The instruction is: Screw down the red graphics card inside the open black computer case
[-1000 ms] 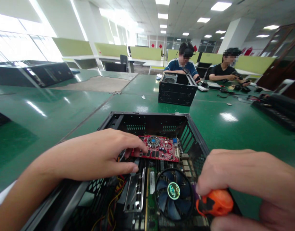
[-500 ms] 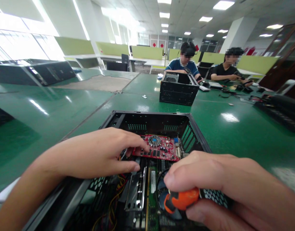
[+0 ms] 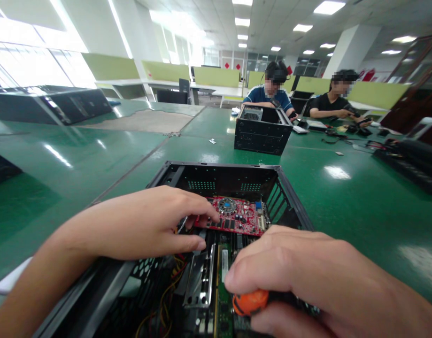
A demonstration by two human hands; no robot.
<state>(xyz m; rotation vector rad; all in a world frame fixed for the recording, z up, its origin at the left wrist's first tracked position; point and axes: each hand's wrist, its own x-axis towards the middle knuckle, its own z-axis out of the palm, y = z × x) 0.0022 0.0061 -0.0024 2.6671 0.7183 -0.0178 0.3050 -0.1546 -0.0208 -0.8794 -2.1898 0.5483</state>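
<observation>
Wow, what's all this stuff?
open computer case: 1, black, front centre
graphics card: 1, red, inside it
likely memory stick: 1, green, inside
metal plate: 1, silver, inside
cables: several, yellow and red, inside
tool handle: 1, orange and black, in right hand
other computer cases: 2+, black, farther back
table: 1, green, beneath
people: 2, blue and black clothes, across table
partitions: several, lime, background
ceiling lights: several, white, overhead
left hand: 1, near graphics card
right hand: 1, gripping tool handle

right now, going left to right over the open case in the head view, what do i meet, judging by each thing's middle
Left hand → metal bracket → green board strip → orange handle → right hand.
</observation>
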